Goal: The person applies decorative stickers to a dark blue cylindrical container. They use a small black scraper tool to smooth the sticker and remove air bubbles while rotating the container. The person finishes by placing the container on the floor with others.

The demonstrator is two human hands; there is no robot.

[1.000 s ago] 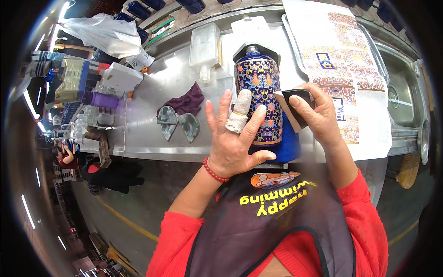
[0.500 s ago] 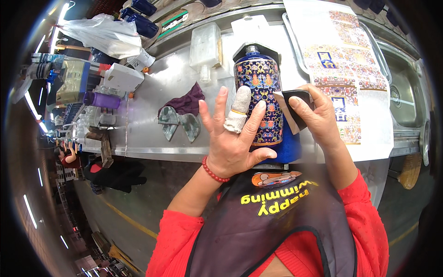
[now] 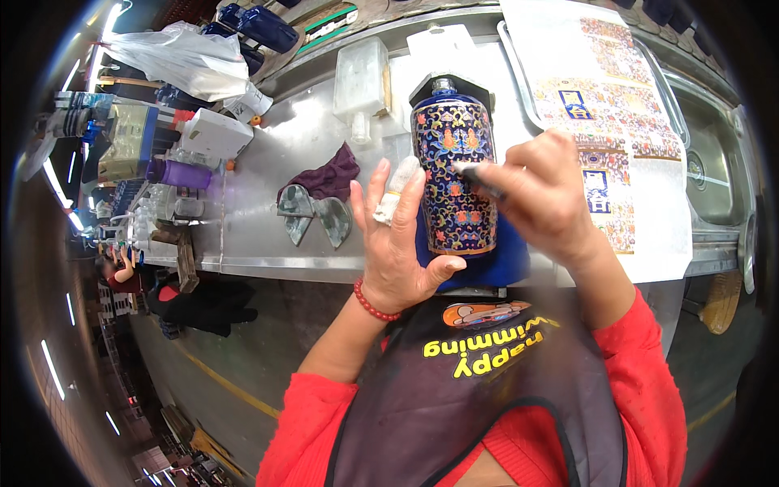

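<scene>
A dark blue bottle with a colourful floral pattern lies on its back on a blue cloth, its neck pointing away from me. My right hand is closed on a dark flat scraper, partly hidden by the fingers and blurred, held against the bottle's patterned face. My left hand is open beside the bottle's lower left side, fingers spread; a white cloth cover wraps one finger. Left of it lie a crumpled purple cloth and two grey-green, fan-shaped pieces.
Printed decal sheets on white paper cover the right of the steel table, beside a sink. A clear block-shaped container stands behind. Bottles, a white box and a plastic bag crowd the left.
My right hand has moved left over the bottle, bringing the scraper from its right side onto its face. My left hand has drawn slightly left, off the bottle's front.
</scene>
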